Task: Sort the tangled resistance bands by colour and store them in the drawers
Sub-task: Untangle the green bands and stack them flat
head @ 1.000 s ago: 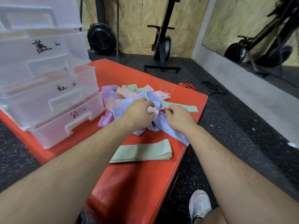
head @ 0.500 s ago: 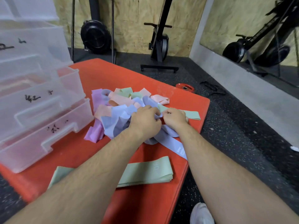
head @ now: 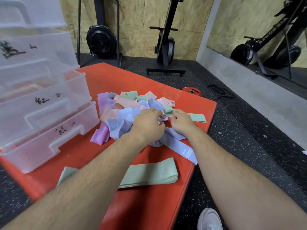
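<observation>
A tangled heap of resistance bands (head: 126,107) in blue, pink, green and purple lies on the red mat (head: 116,77). My left hand (head: 147,123) grips a blue band (head: 121,123) in the middle of the heap. My right hand (head: 181,121) pinches a green band (head: 197,117) that stretches out to the right. A long blue band (head: 179,146) trails from under both hands toward the mat's right edge. A neat stack of green bands (head: 149,174) lies flat near me. The clear plastic drawer unit (head: 41,103) stands at the left, its drawers pulled partly out.
Black rubber floor surrounds the mat. A red weight plate (head: 191,91) lies beyond the mat's far corner, by a black strap (head: 219,92). Exercise machines (head: 164,39) stand at the wooden back wall. My white shoe (head: 210,219) shows at the bottom right.
Both hands have pushed slightly further into the heap, and the right hand has moved onto the green band. The view has shifted a little.
</observation>
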`<state>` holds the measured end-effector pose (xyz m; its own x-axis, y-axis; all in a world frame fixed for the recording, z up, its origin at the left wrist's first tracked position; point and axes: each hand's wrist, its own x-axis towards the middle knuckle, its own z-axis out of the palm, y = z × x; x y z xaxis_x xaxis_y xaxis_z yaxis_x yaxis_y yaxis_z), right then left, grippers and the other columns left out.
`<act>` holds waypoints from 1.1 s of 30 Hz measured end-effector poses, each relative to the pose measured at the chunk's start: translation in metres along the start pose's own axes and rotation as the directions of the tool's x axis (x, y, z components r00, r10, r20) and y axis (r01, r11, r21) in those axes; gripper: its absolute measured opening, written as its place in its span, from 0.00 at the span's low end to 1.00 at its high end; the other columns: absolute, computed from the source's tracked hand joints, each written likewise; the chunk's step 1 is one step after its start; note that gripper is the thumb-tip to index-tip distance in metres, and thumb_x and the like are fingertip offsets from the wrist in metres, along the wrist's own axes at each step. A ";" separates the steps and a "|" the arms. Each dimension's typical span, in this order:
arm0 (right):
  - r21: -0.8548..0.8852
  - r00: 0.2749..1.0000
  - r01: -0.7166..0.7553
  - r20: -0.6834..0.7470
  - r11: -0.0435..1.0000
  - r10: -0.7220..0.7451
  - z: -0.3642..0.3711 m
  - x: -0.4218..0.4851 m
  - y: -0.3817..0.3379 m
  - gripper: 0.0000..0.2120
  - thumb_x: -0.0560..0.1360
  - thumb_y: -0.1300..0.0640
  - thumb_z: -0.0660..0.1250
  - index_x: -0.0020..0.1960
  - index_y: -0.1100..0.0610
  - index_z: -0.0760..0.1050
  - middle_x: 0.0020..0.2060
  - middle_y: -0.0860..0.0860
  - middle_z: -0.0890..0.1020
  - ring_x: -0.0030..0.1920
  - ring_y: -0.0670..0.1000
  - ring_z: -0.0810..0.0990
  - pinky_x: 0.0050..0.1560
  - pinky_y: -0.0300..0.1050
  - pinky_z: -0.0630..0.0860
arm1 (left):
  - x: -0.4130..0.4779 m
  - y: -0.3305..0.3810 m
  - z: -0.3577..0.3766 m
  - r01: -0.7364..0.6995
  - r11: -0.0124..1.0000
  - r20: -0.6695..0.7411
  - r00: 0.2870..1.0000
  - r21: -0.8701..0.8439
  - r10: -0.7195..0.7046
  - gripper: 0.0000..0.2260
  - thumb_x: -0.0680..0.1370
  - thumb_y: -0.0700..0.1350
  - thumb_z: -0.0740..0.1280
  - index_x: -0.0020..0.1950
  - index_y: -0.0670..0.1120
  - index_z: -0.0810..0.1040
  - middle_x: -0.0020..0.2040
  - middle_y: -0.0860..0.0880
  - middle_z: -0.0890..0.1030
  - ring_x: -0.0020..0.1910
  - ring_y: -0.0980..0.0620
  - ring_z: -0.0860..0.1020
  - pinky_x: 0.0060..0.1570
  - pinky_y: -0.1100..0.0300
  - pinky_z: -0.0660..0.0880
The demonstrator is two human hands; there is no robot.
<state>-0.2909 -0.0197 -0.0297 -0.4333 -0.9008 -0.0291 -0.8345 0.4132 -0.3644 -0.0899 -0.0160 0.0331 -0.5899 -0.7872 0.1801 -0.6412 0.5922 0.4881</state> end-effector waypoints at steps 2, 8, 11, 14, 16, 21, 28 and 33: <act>0.043 0.998 0.034 -0.058 0.998 -0.032 -0.010 0.001 -0.005 0.22 0.84 0.54 0.51 0.76 0.58 0.66 0.79 0.52 0.62 0.76 0.59 0.62 0.76 0.52 0.59 | 0.001 -0.003 -0.002 0.008 1.000 -0.002 1.000 0.007 -0.008 0.13 0.78 0.46 0.61 0.61 0.53 0.77 0.61 0.52 0.75 0.63 0.48 0.70 0.61 0.49 0.68; 0.151 0.954 0.165 -0.276 0.975 -0.119 -0.061 0.003 -0.025 0.21 0.85 0.56 0.54 0.75 0.63 0.66 0.79 0.55 0.60 0.79 0.55 0.58 0.78 0.47 0.54 | 0.001 -0.007 -0.013 0.000 0.997 -0.050 0.999 -0.081 -0.004 0.17 0.77 0.44 0.63 0.65 0.51 0.76 0.64 0.52 0.75 0.61 0.48 0.74 0.59 0.50 0.71; 0.238 0.921 0.252 -0.355 0.938 -0.157 -0.088 -0.006 -0.035 0.22 0.85 0.59 0.55 0.77 0.64 0.63 0.80 0.53 0.59 0.80 0.51 0.56 0.75 0.35 0.50 | 0.000 -0.003 -0.022 -0.027 0.991 -0.114 0.993 -0.131 0.012 0.18 0.76 0.44 0.63 0.67 0.51 0.74 0.66 0.52 0.74 0.62 0.50 0.75 0.59 0.51 0.72; 0.249 0.876 0.323 -0.444 0.913 -0.189 -0.120 -0.023 -0.048 0.22 0.85 0.61 0.55 0.78 0.64 0.61 0.80 0.52 0.58 0.79 0.48 0.55 0.67 0.22 0.45 | -0.005 0.000 -0.032 -0.063 0.976 -0.168 0.985 -0.210 0.027 0.19 0.77 0.44 0.63 0.68 0.50 0.74 0.66 0.52 0.75 0.64 0.51 0.74 0.61 0.52 0.72; 0.244 0.849 0.354 -0.488 0.903 -0.201 -0.142 -0.035 -0.057 0.23 0.85 0.60 0.55 0.79 0.62 0.60 0.80 0.50 0.57 0.77 0.42 0.55 0.63 0.18 0.44 | -0.009 0.001 -0.038 -0.086 0.966 -0.207 0.978 -0.243 0.035 0.18 0.77 0.44 0.64 0.67 0.50 0.75 0.65 0.53 0.76 0.64 0.53 0.74 0.62 0.55 0.72; 0.266 0.818 0.435 -0.516 0.861 -0.254 -0.192 -0.069 -0.086 0.24 0.85 0.60 0.55 0.80 0.60 0.59 0.80 0.45 0.57 0.67 0.24 0.56 0.69 0.22 0.51 | -0.017 0.007 -0.055 -0.127 0.916 -0.282 0.959 -0.381 0.016 0.18 0.79 0.47 0.64 0.69 0.53 0.73 0.65 0.56 0.75 0.63 0.56 0.73 0.63 0.55 0.71; 0.486 0.826 0.526 -0.486 0.698 -0.285 -0.212 -0.124 -0.132 0.24 0.84 0.55 0.59 0.79 0.54 0.62 0.76 0.34 0.59 0.62 0.33 0.74 0.67 0.50 0.76 | -0.036 0.012 -0.089 -0.214 0.730 -0.379 0.923 -0.649 -0.066 0.25 0.77 0.58 0.70 0.72 0.66 0.65 0.66 0.61 0.72 0.59 0.63 0.75 0.58 0.59 0.75; 0.710 0.887 0.461 -0.381 0.532 -0.260 -0.166 -0.161 -0.149 0.23 0.84 0.60 0.60 0.79 0.53 0.63 0.76 0.34 0.61 0.61 0.34 0.77 0.60 0.43 0.80 | -0.057 0.002 -0.109 -0.220 0.667 -0.334 0.941 -0.712 -0.046 0.28 0.75 0.52 0.73 0.71 0.66 0.66 0.58 0.58 0.79 0.53 0.60 0.80 0.48 0.65 0.77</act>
<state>-0.1536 0.0860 0.1834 -0.2968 -0.8559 0.4235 -0.4022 -0.2901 -0.8684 -0.0040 0.0116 0.1166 -0.3614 -0.8261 0.4324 0.0511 0.4455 0.8938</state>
